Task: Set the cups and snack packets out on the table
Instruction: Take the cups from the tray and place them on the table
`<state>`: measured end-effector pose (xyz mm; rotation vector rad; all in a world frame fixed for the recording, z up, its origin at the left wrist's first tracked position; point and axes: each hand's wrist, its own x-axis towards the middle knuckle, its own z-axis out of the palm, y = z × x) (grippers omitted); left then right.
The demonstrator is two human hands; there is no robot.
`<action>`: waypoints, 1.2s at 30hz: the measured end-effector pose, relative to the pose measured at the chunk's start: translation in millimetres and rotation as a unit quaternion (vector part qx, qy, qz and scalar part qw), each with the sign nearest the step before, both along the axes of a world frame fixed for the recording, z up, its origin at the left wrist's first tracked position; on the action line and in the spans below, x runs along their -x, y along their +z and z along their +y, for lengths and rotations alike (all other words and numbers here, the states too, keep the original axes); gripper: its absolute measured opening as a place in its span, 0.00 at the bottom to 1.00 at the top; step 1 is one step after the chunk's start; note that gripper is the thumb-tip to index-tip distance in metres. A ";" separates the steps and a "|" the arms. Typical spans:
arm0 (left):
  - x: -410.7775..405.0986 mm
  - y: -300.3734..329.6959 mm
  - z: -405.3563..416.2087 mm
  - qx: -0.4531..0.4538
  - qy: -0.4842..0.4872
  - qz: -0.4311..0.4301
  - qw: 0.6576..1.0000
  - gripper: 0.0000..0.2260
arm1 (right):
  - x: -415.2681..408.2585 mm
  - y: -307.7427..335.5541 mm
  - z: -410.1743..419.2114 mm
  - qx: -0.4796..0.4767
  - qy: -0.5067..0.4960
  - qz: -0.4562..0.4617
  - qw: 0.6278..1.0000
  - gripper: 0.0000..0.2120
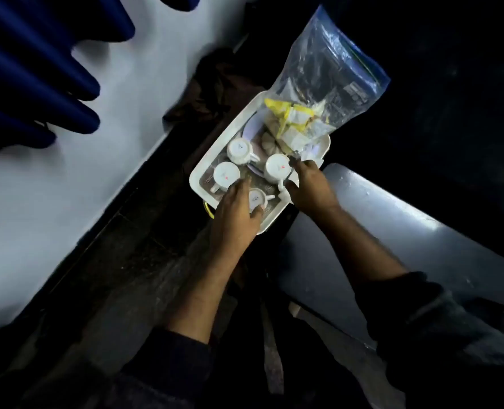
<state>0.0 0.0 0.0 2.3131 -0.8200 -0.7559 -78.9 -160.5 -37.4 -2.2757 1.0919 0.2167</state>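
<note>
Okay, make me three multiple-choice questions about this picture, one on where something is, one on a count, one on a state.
1. Where does the clear plastic bag of snack packets rest?
A. on the far end of the white tray
B. on the floor
C. inside a cup

2. How many white cups show on the tray?
A. two
B. four
C. six

3. How do the cups stand?
A. upright and full
B. on their sides
C. upside down

Answers: 1 A, the bag's lower end lies on the tray's far part. 2 B, four cups sit in a cluster near the left hand and right hand. 3 C, their flat bases face up.
</note>
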 end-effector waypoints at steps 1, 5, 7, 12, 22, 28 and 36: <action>-0.3 -10.2 -3.1 -0.017 -0.020 -0.018 0.999 0.29 | -2.6 -8.2 -0.3 0.005 0.002 -0.012 1.000 0.26; 1.4 -50.2 -11.6 -0.087 -0.085 -0.080 0.989 0.28 | -15.6 -40.0 4.7 0.024 0.017 -0.002 1.000 0.27; -0.6 -71.2 -14.8 -0.101 -0.090 -0.097 0.986 0.27 | -21.1 -54.3 4.7 0.054 0.024 -0.004 0.998 0.28; -0.8 -104.2 -16.3 -0.124 -0.095 -0.124 0.980 0.31 | -28.3 -75.8 2.4 0.136 0.037 -0.003 0.990 0.32; 7.2 -119.4 -29.1 -0.144 -0.086 -0.143 0.975 0.40 | -48.6 -80.2 -4.6 0.138 0.072 0.016 0.988 0.30; -4.7 -79.1 -40.1 0.039 0.019 -0.054 0.998 0.36 | -39.3 -32.6 -15.0 0.078 -0.051 -0.144 0.985 0.31; 16.5 0.0 -90.8 0.281 0.246 0.474 0.797 0.21 | 25.3 26.4 11.2 -0.240 -0.276 -0.424 0.829 0.23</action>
